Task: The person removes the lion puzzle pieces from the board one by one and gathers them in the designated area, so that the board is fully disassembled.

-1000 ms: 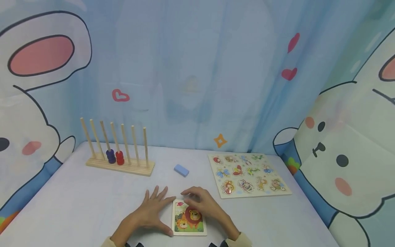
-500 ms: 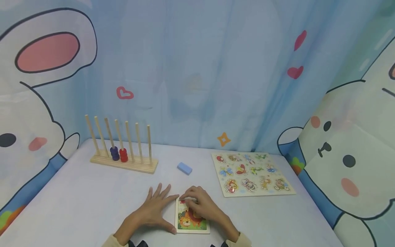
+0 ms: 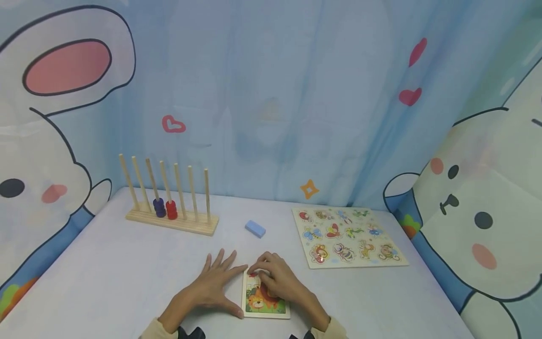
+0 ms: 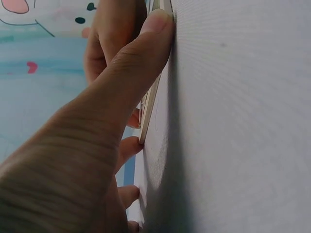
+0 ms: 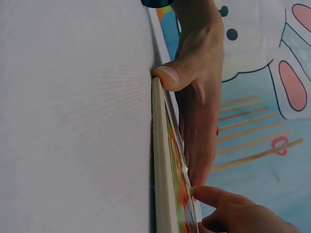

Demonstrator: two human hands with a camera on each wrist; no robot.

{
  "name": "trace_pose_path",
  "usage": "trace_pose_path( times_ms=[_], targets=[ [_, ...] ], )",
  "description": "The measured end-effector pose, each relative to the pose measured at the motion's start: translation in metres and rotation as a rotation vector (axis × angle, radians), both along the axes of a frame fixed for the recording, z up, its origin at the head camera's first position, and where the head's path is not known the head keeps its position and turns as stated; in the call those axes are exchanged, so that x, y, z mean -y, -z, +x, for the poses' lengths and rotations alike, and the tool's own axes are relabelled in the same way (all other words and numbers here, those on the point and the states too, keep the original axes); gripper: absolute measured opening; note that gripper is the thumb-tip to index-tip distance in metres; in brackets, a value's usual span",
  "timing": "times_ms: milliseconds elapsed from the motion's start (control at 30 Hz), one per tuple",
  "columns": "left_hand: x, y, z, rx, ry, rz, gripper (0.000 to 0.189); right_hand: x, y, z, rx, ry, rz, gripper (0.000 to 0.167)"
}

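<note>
A small jigsaw puzzle point(image 3: 266, 316) in a pale frame, with a lion picture, lies flat on the table. My left hand point(image 3: 211, 288) is spread along its left side, thumb at the near corner and index finger at the far corner. My right hand point(image 3: 281, 282) bends over the far part of the puzzle. Its thumb and index finger pinch at a puzzle piece point(image 3: 252, 274) with red on it, near the far left corner; the fingers hide much of it. In the right wrist view, the index fingertip point(image 5: 199, 191) touches the puzzle's face.
Beyond the hands lies a blue block point(image 3: 255, 229). A wooden peg rack point(image 3: 178, 223) with dark blue and red beads stands at the back left. At the right is an insect-picture puzzle board point(image 3: 349, 238). A printed curtain point(image 3: 271, 94) hangs behind the white table point(image 3: 106, 278).
The right hand has lowered from just above the puzzle, and its thumb and index finger have closed in at the far left corner. The left hand keeps its place. The head view has shifted slightly.
</note>
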State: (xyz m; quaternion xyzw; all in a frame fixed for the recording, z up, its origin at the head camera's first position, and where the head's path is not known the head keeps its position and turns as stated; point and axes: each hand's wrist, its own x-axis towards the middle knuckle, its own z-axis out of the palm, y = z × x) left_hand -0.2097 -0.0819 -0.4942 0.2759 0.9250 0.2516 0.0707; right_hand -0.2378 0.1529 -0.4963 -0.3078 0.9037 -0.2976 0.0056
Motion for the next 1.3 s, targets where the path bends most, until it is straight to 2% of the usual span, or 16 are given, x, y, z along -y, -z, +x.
trace_pose_path(
  times_ms=[333,633,900,1300],
  targets=[
    [0.0005,-0.0039,0.0016,-0.001,0.007,0.023,0.103,0.0004,-0.0006,0.0003,-0.086,-0.017,0.067,0.034],
    [0.0010,0.0002,0.0001,-0.004,0.005,0.007,0.104,0.0042,0.0027,0.0017,-0.011,0.022,0.018,0.033],
    [0.0004,0.0005,-0.0010,0.001,-0.001,-0.004,0.105,0.0040,0.0021,0.0014,-0.001,0.013,-0.003,0.032],
    [0.0004,-0.0036,0.0008,0.002,0.011,0.030,0.102,0.0052,0.0008,0.0014,0.036,-0.005,-0.051,0.029]
  ],
)
